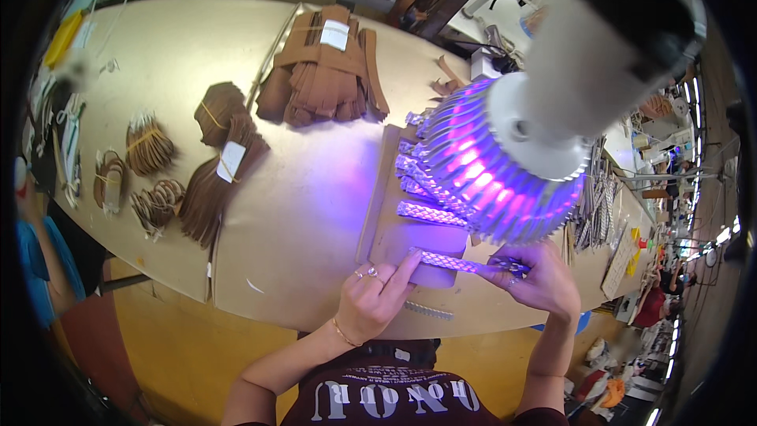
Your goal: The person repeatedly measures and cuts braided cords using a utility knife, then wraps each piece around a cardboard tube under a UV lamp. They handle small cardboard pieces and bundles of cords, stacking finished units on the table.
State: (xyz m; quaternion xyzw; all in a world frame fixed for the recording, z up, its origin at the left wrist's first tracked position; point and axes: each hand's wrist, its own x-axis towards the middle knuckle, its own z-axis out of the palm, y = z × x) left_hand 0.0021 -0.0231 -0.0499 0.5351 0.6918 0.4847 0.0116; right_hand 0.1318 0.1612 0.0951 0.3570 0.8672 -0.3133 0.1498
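Note:
Under the violet light, a flat braided strap [448, 261] lies stretched sideways across the near end of a brown board [380, 189]. My left hand [369, 298] is closed, pinching its left end between thumb and finger. My right hand [546, 281] grips the strap's right part with bent fingers, and a darker loose length shows beside them. Just beyond the held strap is another braided strap [430, 214]. Several more braided ends [410, 166] rest farther up the board, partly covered by the lamp [505, 166].
The lamp hangs large over the right side, close above my right hand. Bundles of brown strips [327, 71] stand at the back, with a tied brown bundle [225, 173] and coiled cords [150, 146] at left. Grey braided lengths [595, 205] hang at right. Another person's arm [47, 256] shows far left.

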